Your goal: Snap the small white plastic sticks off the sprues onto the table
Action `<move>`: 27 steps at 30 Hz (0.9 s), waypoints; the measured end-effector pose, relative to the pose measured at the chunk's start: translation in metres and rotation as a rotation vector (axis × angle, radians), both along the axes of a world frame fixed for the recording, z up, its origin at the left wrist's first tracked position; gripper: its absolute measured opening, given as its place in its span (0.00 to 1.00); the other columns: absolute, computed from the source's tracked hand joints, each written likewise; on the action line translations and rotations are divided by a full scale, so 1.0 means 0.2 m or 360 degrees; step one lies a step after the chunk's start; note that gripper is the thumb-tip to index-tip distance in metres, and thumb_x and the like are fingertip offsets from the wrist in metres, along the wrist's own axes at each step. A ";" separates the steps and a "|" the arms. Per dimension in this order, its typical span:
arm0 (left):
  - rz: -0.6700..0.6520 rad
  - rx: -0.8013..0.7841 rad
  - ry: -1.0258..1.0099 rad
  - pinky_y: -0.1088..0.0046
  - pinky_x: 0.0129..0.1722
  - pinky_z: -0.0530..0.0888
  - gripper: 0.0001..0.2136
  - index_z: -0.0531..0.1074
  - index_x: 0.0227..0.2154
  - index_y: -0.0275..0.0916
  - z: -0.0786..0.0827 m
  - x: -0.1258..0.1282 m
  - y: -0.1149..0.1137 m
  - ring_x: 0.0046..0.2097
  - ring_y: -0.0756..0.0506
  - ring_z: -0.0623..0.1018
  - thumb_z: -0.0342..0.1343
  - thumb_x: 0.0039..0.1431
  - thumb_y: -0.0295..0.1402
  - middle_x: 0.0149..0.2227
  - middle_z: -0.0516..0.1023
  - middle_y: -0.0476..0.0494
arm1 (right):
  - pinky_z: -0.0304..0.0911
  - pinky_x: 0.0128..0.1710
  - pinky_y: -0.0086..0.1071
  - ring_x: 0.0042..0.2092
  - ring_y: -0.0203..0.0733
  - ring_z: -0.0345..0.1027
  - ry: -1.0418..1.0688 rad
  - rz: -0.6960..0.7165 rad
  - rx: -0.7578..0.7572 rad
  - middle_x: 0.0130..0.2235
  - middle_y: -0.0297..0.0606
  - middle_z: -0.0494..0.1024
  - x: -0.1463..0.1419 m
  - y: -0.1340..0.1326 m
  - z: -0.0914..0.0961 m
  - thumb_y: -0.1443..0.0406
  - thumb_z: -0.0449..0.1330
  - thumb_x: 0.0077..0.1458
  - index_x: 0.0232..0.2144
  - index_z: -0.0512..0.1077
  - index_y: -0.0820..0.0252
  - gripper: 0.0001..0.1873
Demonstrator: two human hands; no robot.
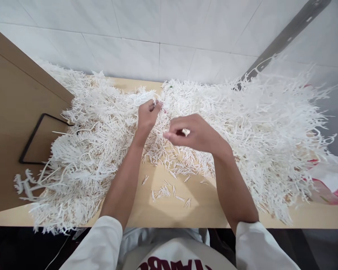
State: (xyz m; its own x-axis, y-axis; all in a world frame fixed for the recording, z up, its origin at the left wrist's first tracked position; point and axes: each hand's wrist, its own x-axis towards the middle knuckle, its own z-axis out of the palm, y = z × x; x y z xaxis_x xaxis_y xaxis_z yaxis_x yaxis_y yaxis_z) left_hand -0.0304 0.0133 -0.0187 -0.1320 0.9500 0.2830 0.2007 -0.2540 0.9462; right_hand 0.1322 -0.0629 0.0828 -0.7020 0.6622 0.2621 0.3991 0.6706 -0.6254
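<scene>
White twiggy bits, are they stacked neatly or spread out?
Spread out: the white twiggy bits lie heaped along the table, with small ones scattered in front.

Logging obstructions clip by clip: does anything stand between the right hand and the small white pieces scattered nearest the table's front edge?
Only more loose bits, lying on the tabletop between the right hand and the scattered pieces; nothing else visible stands in the way.

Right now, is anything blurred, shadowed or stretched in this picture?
Head view: soft shadows lie on the tabletop between the forearms; head view: the right-hand fingers look slightly blurred; head view: the tiled wall seems to flare outward toward the top.
</scene>
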 end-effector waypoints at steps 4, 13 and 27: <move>-0.0282 0.0036 0.0078 0.76 0.20 0.57 0.18 0.61 0.25 0.41 0.03 -0.02 0.00 0.22 0.54 0.55 0.53 0.56 0.50 0.20 0.55 0.55 | 0.47 0.28 0.30 0.24 0.30 0.48 -0.0070 -0.0740 0.0231 0.20 0.28 0.60 0.07 0.13 -0.12 0.58 0.59 0.54 0.18 0.61 0.59 0.18; -0.0659 0.0047 0.0279 0.77 0.25 0.62 0.17 0.58 0.26 0.40 0.08 0.07 -0.07 0.26 0.53 0.63 0.48 0.61 0.48 0.24 0.62 0.52 | 0.55 0.35 0.30 0.33 0.34 0.64 -0.0004 -0.0550 -0.0267 0.32 0.33 0.75 0.13 0.26 -0.26 0.48 0.51 0.59 0.34 0.71 0.56 0.20; -0.0203 0.0090 0.0381 0.73 0.25 0.56 0.16 0.54 0.22 0.39 -0.01 0.07 -0.02 0.24 0.53 0.58 0.49 0.62 0.38 0.21 0.59 0.53 | 0.44 0.24 0.28 0.21 0.27 0.43 0.0132 -0.0004 -0.0224 0.17 0.25 0.53 0.04 0.09 -0.09 0.63 0.52 0.58 0.16 0.54 0.59 0.20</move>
State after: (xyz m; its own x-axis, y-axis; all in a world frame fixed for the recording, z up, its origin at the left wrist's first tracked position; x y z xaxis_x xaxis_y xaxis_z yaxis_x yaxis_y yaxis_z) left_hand -0.0172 0.0094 -0.0214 0.0644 0.9365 0.3448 0.3797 -0.3425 0.8593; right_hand 0.1402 -0.0450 0.0644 -0.6803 0.6981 0.2235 0.3435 0.5730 -0.7441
